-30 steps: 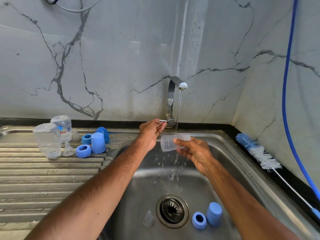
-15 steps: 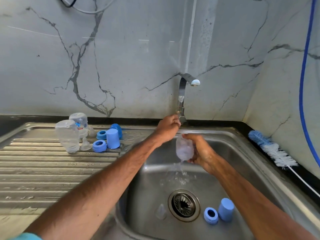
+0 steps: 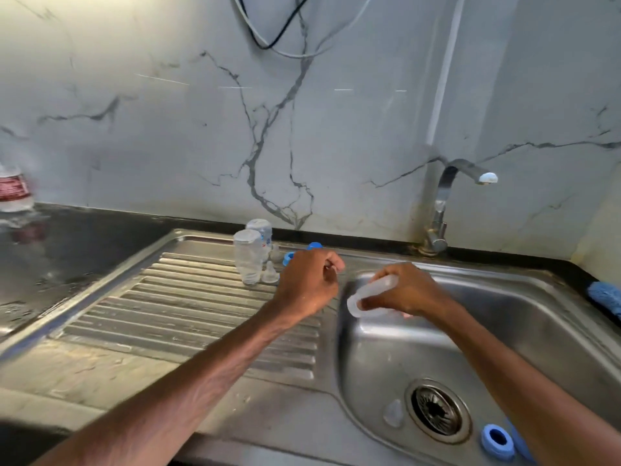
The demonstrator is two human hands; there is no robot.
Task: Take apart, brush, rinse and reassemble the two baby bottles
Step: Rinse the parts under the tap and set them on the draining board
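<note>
Head view
Left hand [image 3: 309, 284]: held over the drainboard [image 3: 201, 314], fingers curled; whether anything is pinched cannot be told.
Right hand [image 3: 408, 292]: clamped round a clear bottle [image 3: 368, 294], which is held on its side between the two hands, over the sink [image 3: 504, 317].
Bottles: three counted; two upturned bottles [image 3: 248, 258] are stood just beyond the left hand.
Teats: two made out; one teat [image 3: 270, 276] just left of the left hand, another teat [image 3: 393, 413] below the right hand.
Rings: two, blue; one ring [image 3: 288, 258] behind the left hand, another ring [image 3: 497, 440] beside the drain [image 3: 437, 410].
Surface: steel, ribbed; dark counter [image 3: 67, 250] seen wet.
Room: veined marble wall [image 3: 168, 129], tap [image 3: 440, 203], cables [image 3: 268, 35].
</note>
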